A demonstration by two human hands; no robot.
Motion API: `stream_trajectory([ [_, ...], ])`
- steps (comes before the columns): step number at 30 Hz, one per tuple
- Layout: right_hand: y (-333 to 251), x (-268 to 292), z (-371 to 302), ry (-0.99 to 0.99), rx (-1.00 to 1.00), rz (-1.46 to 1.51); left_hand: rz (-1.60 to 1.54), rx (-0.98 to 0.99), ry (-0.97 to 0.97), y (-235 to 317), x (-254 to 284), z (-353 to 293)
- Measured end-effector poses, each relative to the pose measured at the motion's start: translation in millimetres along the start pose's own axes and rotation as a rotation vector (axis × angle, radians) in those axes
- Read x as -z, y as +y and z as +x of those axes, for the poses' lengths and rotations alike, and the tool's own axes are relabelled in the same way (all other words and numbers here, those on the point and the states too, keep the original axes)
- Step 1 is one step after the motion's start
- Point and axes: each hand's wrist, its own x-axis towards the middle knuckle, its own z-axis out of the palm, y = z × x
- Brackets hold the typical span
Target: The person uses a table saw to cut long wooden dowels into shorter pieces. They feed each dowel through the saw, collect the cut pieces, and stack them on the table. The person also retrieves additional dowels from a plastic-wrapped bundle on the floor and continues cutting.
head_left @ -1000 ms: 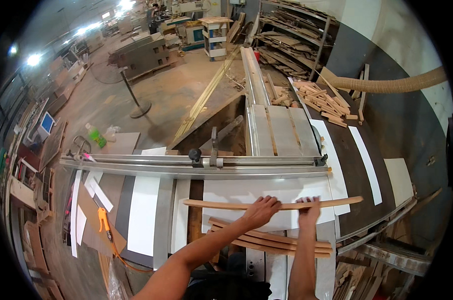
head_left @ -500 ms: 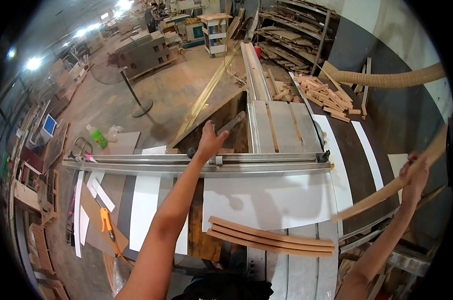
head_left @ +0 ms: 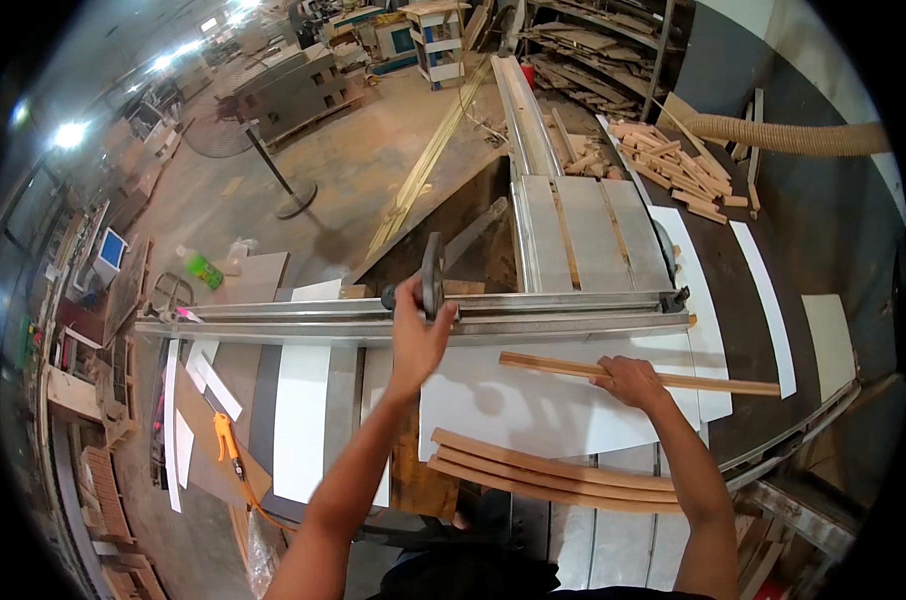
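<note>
by the fingers of the right hand, a wooden strip is pinched; by those of the left hand, a metal stop toward ten o'clock.

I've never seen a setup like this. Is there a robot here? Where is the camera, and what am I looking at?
There's no robot here: these are a person's two bare hands. The camera is worn on the person's head, looking down, and its very wide lens makes straight edges bend toward the rim.

The right hand holds a long wooden strip over a white board. The left hand is at a dark stop on a long metal rail; whether it grips it is hard to tell.

Nearer the person, three curved wooden strips lie side by side. An orange hand tool with a hose lies off to the left, and a pile of short wooden pieces sits farther away, on the right.
</note>
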Motion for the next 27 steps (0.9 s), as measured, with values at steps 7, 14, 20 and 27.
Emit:
stream_trajectory([
  [7, 0, -29, 25, 0.209, 0.136, -0.121, -0.088, 0.42, -0.052, -29, 5, -126],
  [14, -1, -60, 38, 0.503, 0.093, -0.141, 0.282, 0.059, 0.004, -7, -12, -174],
  [20, -27, -77, 45, 0.726, 0.134, 0.072, 0.263, -0.385, -0.27, 18, -65, -149],
  [27, -38, -87, 54, 0.75, 0.074, 0.249, 0.583, -0.529, -0.647, -42, -139, -72],
])
